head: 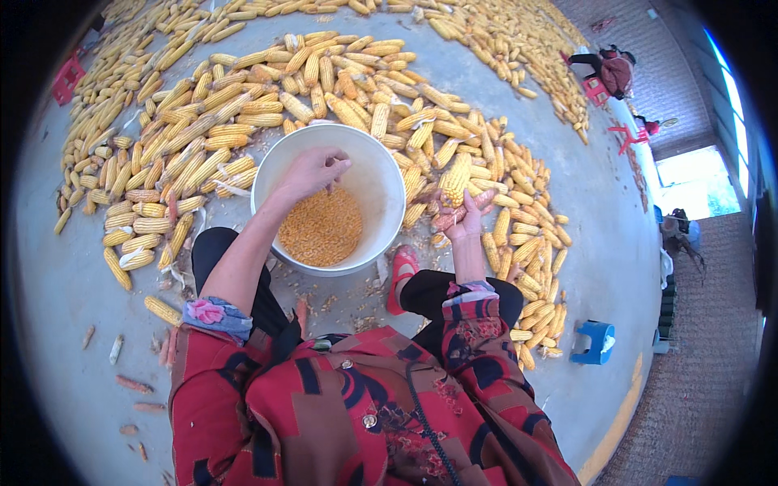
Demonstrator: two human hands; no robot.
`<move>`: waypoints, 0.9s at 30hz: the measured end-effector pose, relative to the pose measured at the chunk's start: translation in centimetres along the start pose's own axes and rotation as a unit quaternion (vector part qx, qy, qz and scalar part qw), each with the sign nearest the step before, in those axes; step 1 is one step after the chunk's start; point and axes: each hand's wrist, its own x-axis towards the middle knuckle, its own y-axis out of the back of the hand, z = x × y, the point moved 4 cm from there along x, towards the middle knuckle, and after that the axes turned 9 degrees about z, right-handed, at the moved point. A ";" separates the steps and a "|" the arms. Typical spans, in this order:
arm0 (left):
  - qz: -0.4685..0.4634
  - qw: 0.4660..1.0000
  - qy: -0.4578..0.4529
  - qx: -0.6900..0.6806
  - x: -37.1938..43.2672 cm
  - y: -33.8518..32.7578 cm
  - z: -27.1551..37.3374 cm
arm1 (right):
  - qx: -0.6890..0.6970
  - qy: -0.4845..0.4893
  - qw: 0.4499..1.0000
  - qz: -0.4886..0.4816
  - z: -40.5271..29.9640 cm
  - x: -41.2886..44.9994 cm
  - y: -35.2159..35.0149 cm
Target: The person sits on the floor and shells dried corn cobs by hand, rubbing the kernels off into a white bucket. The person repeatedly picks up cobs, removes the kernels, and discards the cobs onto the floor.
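A white plastic bucket [384,188] stands before me between my knees, with loose yellow corn kernels [322,231] in its bottom. My left hand [316,172] hangs over the bucket's mouth with its fingers curled; whether anything small lies between them is hidden. To the bucket's right, my right hand [463,223] grips a reddish stripped corncob [480,201], lying crosswise under the thumb. A yellow ear of corn [456,176] sticks up from the same hand, its lower end at the cob. Behind both spreads a curved heap of husked ears of corn [316,70].
More corn [498,36] covers the floor farther off. Bare cobs [134,384] lie at my left. A blue plastic stool [594,343] stands at the right, a red stool [68,79] far left. Another person [615,73] sits at the upper right. My red shoe [401,276] is beside the bucket.
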 end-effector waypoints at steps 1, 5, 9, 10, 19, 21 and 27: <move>-0.002 0.999 0.011 -0.043 -0.1 -0.4 0.3 | -0.034 -0.009 0.999 -0.037 -0.3 -1.4 -2.2; -0.039 0.969 0.089 -0.226 -0.8 -2.7 1.7 | -0.123 -0.080 0.977 -0.157 1.5 -6.3 -9.3; -0.077 0.916 0.086 -0.383 -1.1 -4.5 2.0 | -0.169 -0.130 0.964 -0.158 6.6 -7.8 -12.4; -0.067 0.900 0.086 -0.421 -0.8 -4.4 1.7 | -0.176 -0.149 0.956 -0.179 7.8 -8.1 -12.9; 0.119 0.777 0.162 -0.596 0.6 -1.9 -1.9 | -0.356 -0.081 0.907 -0.212 11.5 -7.0 -16.6; 0.141 0.731 0.158 -0.648 0.4 -0.6 -2.0 | -0.331 -0.070 0.903 -0.265 12.2 -6.9 -18.0; 0.235 0.704 0.121 -0.660 -0.1 2.1 -1.7 | -0.348 -0.124 0.906 -0.208 14.5 -6.9 -18.9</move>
